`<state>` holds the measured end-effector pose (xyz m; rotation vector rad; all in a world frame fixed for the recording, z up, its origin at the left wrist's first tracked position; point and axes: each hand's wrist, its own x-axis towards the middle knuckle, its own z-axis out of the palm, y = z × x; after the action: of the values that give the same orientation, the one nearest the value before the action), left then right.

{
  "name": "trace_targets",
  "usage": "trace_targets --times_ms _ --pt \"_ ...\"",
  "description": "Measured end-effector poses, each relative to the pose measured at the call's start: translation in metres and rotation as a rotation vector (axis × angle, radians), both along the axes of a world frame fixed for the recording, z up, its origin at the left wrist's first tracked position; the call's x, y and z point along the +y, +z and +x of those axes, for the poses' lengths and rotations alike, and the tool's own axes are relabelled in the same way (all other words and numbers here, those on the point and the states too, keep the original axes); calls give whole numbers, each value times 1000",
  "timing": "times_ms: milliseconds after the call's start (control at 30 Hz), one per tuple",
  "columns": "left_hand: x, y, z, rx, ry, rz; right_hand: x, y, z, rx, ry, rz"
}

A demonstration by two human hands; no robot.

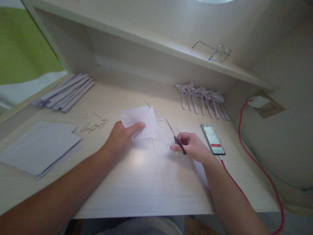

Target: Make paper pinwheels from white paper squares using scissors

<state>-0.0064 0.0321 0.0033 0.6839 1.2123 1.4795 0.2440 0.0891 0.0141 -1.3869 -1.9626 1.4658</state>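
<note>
Centre frame, the left hand (124,134) pinches white paper (149,121); just right, the right hand (193,145) grips scissors (177,140). Seemingly a cutting step: the next snip calls for steadiness.

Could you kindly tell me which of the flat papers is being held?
The paper gripped by the left hand; the stack at far left lies on the desk, untouched.

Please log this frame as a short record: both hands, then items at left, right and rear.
Left hand: holds creased white paper
Right hand: holds black-handled metal scissors, apart from the paper
Left side: flat white paper sheets, long white paper strips
Right side: dark-edged rectangular phone, lit screen
Rear right: row of white paper pinwheels
</note>
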Motion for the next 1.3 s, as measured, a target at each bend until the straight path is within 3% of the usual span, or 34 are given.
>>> trace_targets --times_ms 133,267,1033,1300 --pt "1 1 -1 -10 24 -13 -4 2 1 -33 139 -82" --pt "1 2 0 -29 36 -2 -5 3 3 -54 183 -96" --pt "1 0 -1 -7 -12 -11 -6 0 2 -48 172 -71" --pt "3 -4 -3 7 42 -6 2 -4 9 -124 124 -9"
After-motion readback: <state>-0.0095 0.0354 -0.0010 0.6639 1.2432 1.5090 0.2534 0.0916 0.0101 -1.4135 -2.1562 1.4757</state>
